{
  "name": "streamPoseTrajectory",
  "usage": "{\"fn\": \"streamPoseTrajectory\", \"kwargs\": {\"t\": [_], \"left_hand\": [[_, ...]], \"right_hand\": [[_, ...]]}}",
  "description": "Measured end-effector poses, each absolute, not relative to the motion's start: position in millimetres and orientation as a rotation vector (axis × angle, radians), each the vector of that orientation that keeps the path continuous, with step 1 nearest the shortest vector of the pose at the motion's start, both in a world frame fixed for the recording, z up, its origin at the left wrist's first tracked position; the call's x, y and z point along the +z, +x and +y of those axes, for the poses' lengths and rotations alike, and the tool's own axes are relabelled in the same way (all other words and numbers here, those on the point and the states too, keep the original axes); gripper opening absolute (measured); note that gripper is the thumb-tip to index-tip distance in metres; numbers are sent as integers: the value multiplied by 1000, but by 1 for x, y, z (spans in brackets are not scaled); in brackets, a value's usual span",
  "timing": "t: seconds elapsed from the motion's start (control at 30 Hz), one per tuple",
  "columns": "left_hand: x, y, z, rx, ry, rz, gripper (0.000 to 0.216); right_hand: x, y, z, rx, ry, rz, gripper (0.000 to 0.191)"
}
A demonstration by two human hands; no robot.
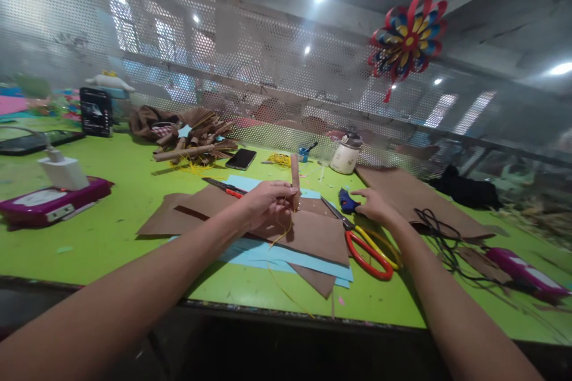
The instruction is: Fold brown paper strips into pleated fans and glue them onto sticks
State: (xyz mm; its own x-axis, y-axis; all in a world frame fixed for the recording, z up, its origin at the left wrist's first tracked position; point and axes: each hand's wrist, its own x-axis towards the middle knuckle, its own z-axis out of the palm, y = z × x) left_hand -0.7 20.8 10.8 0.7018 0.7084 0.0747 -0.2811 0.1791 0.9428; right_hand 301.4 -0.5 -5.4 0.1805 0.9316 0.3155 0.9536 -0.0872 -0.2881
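My left hand (274,199) is closed on a narrow brown paper roll (295,175), held upright above the brown paper sheets (317,235). A thin yellow string (283,235) hangs from the fingers and trails over the paper to the table edge. My right hand (378,205) is at a dark blue glue gun (347,201), index finger stretched out and thumb close to its handle. Whether the thumb touches it is hard to make out. Scissors with red and yellow handles (369,253) lie just below that hand. Light blue paper (286,259) shows under the brown sheets.
Other scissors (223,186) lie behind my left wrist. A phone (241,159), a blue jar (304,155) and a white bottle (346,153) stand or lie farther back. Brown paper rolls (192,143) are piled left. Power strips (53,202) and a black cable (440,238) flank the work.
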Motion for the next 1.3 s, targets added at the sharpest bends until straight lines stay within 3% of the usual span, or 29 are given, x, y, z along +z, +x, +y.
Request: {"fn": "streamPoseTrajectory", "kwargs": {"t": [0.07,0.17,0.3,0.63,1.3], "left_hand": [[9,0,21,750,1200,410,13],[5,1,20,774,1224,428,16],[4,3,16,812,1245,461,19],[9,8,9,837,1205,434,18],[6,10,16,878,1134,487,14]], "right_hand": [[7,277,-10,-39,-1928,-1752,40],[21,225,-28,368,-1397,-1685,40],[21,170,-48,584,-1188,-1758,57],[8,154,-55,445,-1208,-1703,46],[1,150,-56,454,-1232,-1705,42]]}}
